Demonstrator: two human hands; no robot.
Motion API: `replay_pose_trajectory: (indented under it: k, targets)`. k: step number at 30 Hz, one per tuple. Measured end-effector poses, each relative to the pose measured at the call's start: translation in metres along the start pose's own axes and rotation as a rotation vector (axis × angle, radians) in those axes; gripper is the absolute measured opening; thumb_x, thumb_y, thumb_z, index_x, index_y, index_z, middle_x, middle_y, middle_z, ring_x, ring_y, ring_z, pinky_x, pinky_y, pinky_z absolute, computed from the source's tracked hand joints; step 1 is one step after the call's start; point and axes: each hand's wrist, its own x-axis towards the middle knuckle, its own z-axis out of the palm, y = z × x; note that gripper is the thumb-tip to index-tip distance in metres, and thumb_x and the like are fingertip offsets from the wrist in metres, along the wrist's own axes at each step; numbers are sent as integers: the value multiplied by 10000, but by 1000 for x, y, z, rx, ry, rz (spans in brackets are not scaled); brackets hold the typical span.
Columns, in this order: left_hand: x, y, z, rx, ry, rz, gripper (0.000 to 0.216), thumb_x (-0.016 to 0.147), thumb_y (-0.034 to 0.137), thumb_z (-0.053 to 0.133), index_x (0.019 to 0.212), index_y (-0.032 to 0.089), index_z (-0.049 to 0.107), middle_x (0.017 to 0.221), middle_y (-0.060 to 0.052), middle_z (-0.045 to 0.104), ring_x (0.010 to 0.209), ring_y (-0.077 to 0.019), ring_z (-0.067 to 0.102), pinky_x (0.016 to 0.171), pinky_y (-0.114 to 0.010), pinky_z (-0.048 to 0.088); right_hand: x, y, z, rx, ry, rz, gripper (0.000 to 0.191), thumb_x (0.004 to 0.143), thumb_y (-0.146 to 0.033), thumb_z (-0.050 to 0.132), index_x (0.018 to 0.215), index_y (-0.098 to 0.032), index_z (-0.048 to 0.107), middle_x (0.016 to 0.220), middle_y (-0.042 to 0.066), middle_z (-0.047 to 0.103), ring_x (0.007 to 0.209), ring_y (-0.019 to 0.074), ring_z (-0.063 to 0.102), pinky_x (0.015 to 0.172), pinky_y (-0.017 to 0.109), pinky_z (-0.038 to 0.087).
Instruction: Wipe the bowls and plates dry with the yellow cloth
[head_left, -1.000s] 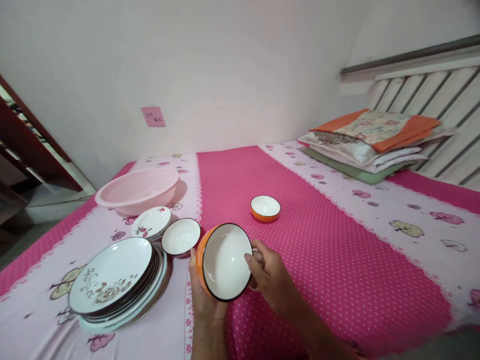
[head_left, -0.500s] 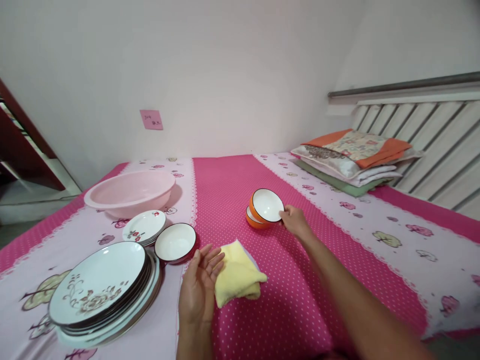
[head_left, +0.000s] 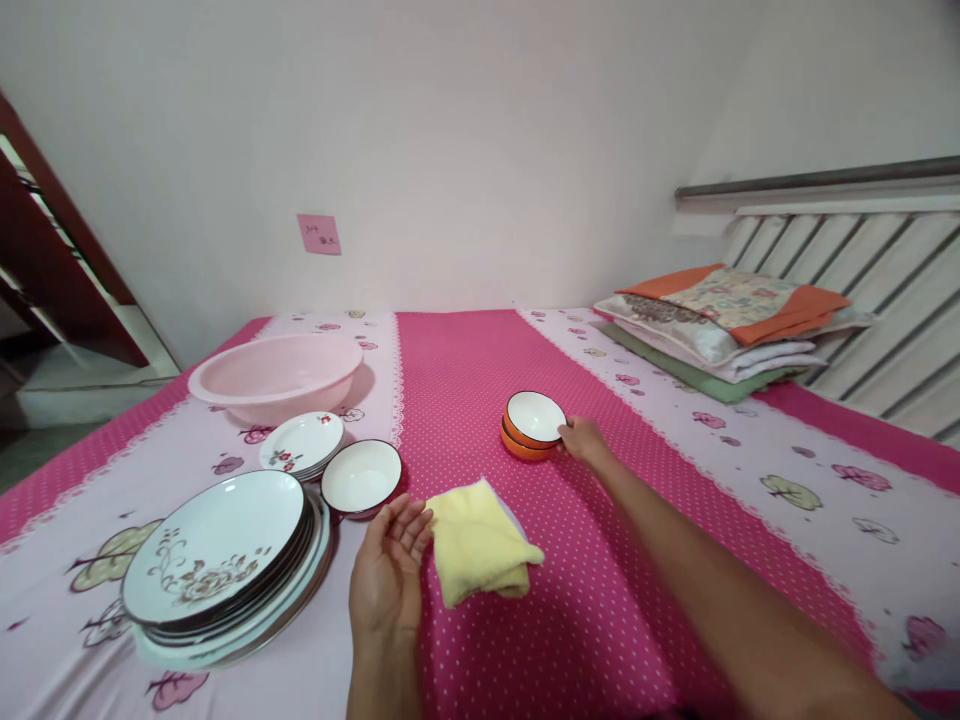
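My right hand (head_left: 583, 440) grips the rim of an orange bowl (head_left: 534, 418) with a white inside and dark edge. That bowl rests nested in another orange bowl (head_left: 525, 450) on the pink dotted bedspread. Palm up, my left hand (head_left: 391, 562) holds nothing, its fingers loosely apart. Just right of it lies a folded yellow cloth (head_left: 480, 548). Beyond the left fingertips sits a red bowl (head_left: 361, 478), white inside, beside a stack of small floral plates (head_left: 304, 443). Left of that hand is a pile of large plates (head_left: 214, 545), the top one with brown flowers.
A pink basin (head_left: 277, 372) stands at the back left near the wall. Folded pillows and cloths (head_left: 739, 315) are stacked at the far right by a white slatted headboard (head_left: 862, 310). A pink note (head_left: 319, 234) is stuck on the wall.
My right hand has lowered the tilted upper orange bowl, which now sits more level in the other one. My left hand stays palm up. The view has shifted slightly.
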Motion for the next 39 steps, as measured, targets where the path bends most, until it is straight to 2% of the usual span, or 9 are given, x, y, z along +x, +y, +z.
replay_pose_trajectory:
  k: [13, 18, 21, 25, 28, 31, 34, 37, 39]
  targets:
    - [3, 1, -1, 4, 19, -4, 194, 983, 182, 516, 923, 129, 693, 794, -59, 731, 689, -137, 719, 650, -220, 570, -8, -6, 1, 93, 33, -13, 332, 1020, -384, 658, 1274, -171, 642, 1192, 82, 697, 957, 206, 709, 823, 398, 624]
    - [8, -3, -8, 252, -13, 204, 180, 920, 287, 574, 917, 146, 687, 772, -48, 717, 655, -142, 679, 606, -230, 518, -43, -3, -14, 156, 68, -88, 349, 1040, -421, 599, 1275, -166, 632, 1101, 84, 724, 844, 180, 699, 764, 354, 594]
    - [8, -6, -10, 441, -56, 301, 217, 822, 384, 737, 862, 173, 710, 744, -26, 709, 656, -166, 637, 599, -252, 482, -81, 13, -5, 214, -96, -143, 270, 1026, -360, 564, 1135, -148, 693, 911, 84, 764, 689, 160, 676, 668, 298, 549]
    - [7, -14, -11, 796, -220, 474, 307, 697, 406, 883, 884, 200, 756, 868, -51, 715, 852, -246, 631, 781, -329, 479, -129, 39, 27, 288, -412, -187, 210, 924, -278, 607, 806, -145, 718, 670, 29, 739, 581, 158, 660, 624, 289, 525]
    - [9, -23, -14, 898, -175, 496, 314, 629, 355, 930, 840, 203, 755, 918, -70, 644, 982, -308, 584, 902, -375, 432, -151, 47, 51, 378, -557, -242, 230, 833, -344, 687, 700, -157, 699, 609, -7, 701, 547, 152, 617, 610, 291, 509]
    - [14, -30, -19, 877, -109, 465, 326, 591, 318, 947, 810, 208, 733, 919, -72, 583, 1066, -351, 557, 943, -398, 420, -164, 41, 69, 510, -591, -310, 325, 803, -491, 738, 813, -166, 729, 758, 15, 757, 692, 183, 675, 698, 320, 542]
    - [18, -33, -21, 835, -88, 424, 328, 613, 315, 929, 837, 199, 719, 919, -86, 612, 1031, -346, 601, 900, -403, 458, -174, 27, 81, 659, -579, -350, 570, 774, -664, 754, 1059, -171, 722, 1009, 90, 794, 931, 248, 734, 851, 386, 572]
    - [18, -30, -20, 790, -151, 389, 347, 674, 362, 886, 916, 179, 718, 925, -101, 695, 940, -308, 669, 836, -397, 511, -180, 18, 82, 786, -544, -366, 761, 764, -745, 737, 1278, -192, 637, 1209, 143, 762, 1059, 285, 737, 933, 428, 573]
    - [18, -28, -20, 768, -223, 373, 406, 711, 433, 850, 994, 171, 723, 966, -113, 740, 890, -287, 698, 803, -396, 537, -177, 19, 76, 770, -462, -384, 760, 813, -708, 713, 1369, -209, 577, 1296, 151, 731, 1109, 286, 725, 942, 423, 572]
